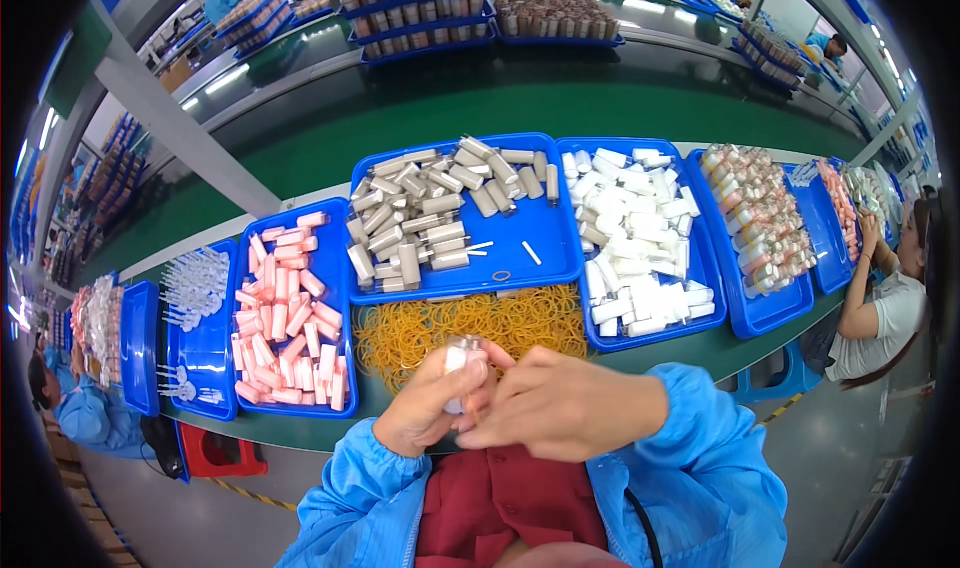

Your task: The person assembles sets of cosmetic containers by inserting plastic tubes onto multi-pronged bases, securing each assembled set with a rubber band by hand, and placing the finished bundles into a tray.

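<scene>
In front of my chest, my left hand (pixel 430 400) is closed around a small white bottle (pixel 456 360) with a clear top; whether more bottles sit in the grip is hidden. My right hand (pixel 548 402) presses against it from the right, fingers curled in, and what they pinch does not show. Just beyond both hands lies a wide heap of yellow rubber bands (pixel 470 330). Behind that heap, a blue tray (pixel 530 230) holds grey bottles (pixel 440 206). White bottles (pixel 640 223) fill the tray to the right, and pink bottles (pixel 285 313) the one to the left.
Farther left stands a tray of clear-and-white pump parts (pixel 196 283). Banded multicoloured bundles (pixel 757 213) fill a tray at right. A grey post (pixel 190 118) rises behind the left trays. A person (pixel 890 298) works at far right. A red stool (pixel 222 454) stands below left.
</scene>
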Demonstrator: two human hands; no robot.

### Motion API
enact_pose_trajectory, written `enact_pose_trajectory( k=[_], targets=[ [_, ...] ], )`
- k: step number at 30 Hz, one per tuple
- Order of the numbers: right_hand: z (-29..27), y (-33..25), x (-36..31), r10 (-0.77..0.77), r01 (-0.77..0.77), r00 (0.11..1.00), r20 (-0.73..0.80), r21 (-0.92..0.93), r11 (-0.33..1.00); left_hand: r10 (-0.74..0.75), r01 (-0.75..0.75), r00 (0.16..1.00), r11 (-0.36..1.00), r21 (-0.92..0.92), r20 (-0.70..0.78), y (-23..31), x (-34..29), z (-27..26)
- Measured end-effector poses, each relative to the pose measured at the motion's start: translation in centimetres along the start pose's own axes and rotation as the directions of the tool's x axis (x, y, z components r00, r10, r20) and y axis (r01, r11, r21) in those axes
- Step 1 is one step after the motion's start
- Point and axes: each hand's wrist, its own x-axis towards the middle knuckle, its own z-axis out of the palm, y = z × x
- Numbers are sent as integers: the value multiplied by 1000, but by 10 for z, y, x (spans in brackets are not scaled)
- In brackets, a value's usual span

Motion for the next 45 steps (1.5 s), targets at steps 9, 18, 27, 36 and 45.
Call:
enact_pose_trajectory(
  k=[9, 18, 27, 36, 45],
  targets=[
    [25, 39, 6, 606, 71, 771, -197, 972, 226, 870, -464, 493, 288, 838, -26, -15, 30, 27],
    [17, 21, -3, 409, -252, 760, -505, 352, 902, 718, -423, 675, 189, 886, 170, -16, 37, 28],
    [36, 6, -17, 262, -459, 774, -576, -225, 860, 342, -335, 906, 940, 69, -249, -27, 56, 47],
    [-110, -38, -236, -79, -859, -76, -994, 26, 511, 821, -475, 457, 551, 686, -342, 2, 34, 7],
    [-143, 31, -395, 139, -995, -23, -990, 9, -103, 816, -500, 460, 564, 657, -349, -2, 37, -7]
  ],
)
